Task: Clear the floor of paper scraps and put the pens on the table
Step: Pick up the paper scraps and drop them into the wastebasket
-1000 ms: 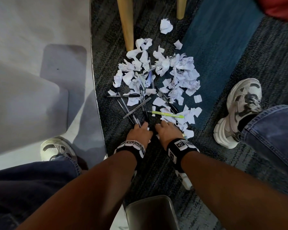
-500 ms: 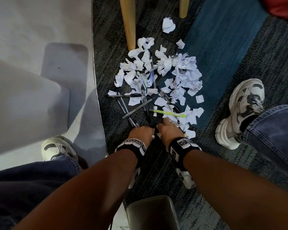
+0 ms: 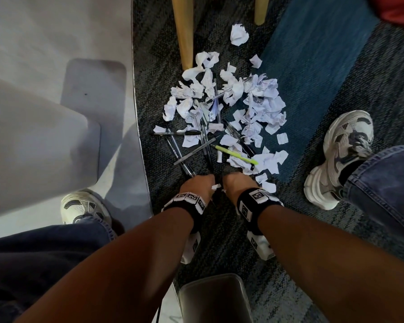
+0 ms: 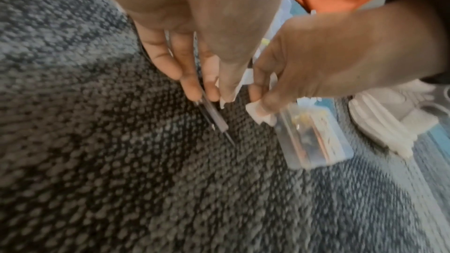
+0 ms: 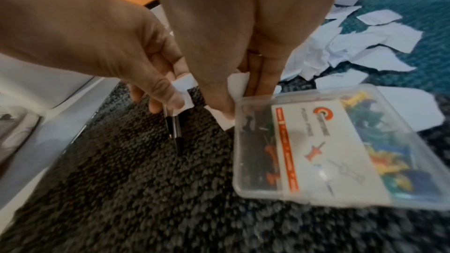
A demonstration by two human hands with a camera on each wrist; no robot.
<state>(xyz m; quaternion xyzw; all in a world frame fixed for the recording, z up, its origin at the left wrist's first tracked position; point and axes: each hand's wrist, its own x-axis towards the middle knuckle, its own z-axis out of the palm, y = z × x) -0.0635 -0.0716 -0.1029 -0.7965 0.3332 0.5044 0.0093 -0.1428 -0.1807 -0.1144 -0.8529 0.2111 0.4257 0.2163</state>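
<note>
Floor, by the table (image 3: pixel 44 117) edge.

Left hand (image 3: pixel 196 186): low over the dark carpet (image 3: pixel 222 241), fingers curled round two pens (image 5: pixel 173 128), thumb pinching a small white scrap (image 5: pixel 183 91) against them. The pen tips stick out below the fingers and point at the carpet.

Right hand (image 3: pixel 237 185): close beside the left, nearly touching it, thumb and fingers pinching a second scrap (image 5: pixel 224 118). A clear box of push pins (image 5: pixel 314 147) lies on the carpet just under and beside this hand.

Scrap pile (image 3: pixel 254 106): crumpled white paper spread on the carpet directly ahead of both hands, its near edge just beyond the right fingers, the far edge by a wooden leg (image 3: pixel 183 31).

Loose pens (image 3: pixel 191 152): several dark ones crossing each other in the near left of the pile, just ahead of the left hand. A green pen (image 3: pixel 236 155) lies across the scraps ahead of the right hand.

Shoes (image 3: pixel 341 157): one at each side of the hands.
</note>
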